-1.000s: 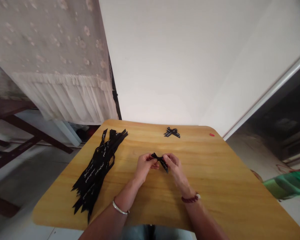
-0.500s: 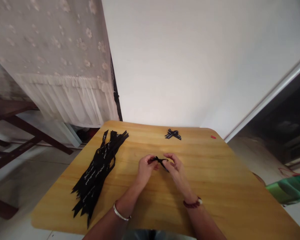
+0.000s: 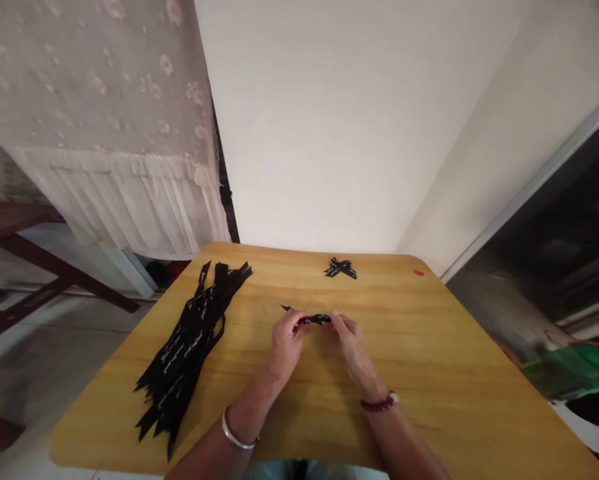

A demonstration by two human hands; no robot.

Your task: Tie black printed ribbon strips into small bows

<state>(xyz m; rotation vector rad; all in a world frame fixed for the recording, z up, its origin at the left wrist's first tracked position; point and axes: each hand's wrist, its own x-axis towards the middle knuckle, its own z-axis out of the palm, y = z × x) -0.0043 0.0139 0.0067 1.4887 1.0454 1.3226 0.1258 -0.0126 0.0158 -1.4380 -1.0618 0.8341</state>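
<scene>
Between my two hands, over the middle of the table, is a black ribbon [image 3: 318,319] with white lettering, gathered at its centre. My left hand [image 3: 286,340] pinches its left part, and one pointed tail sticks out past those fingers. My right hand [image 3: 349,337] pinches the right end. The fingers hide much of the ribbon, so I cannot tell how it is knotted. Farther back on the table lies a black ribbon bow [image 3: 340,268] with white lettering. To the left is a pile of black printed ribbons [image 3: 189,347] with pointed ends.
All this rests on a wooden table [image 3: 429,373] against a white wall [image 3: 329,133]. A small red object [image 3: 418,272] lies near the back right corner. A dark wooden frame [image 3: 64,267] stands at left, a green bag [image 3: 574,370] at right.
My right fingers have closed onto the ribbon's right end. The ribbon looks stretched straighter between my hands, and a tail now shows beyond my left hand. The view has shifted slightly.
</scene>
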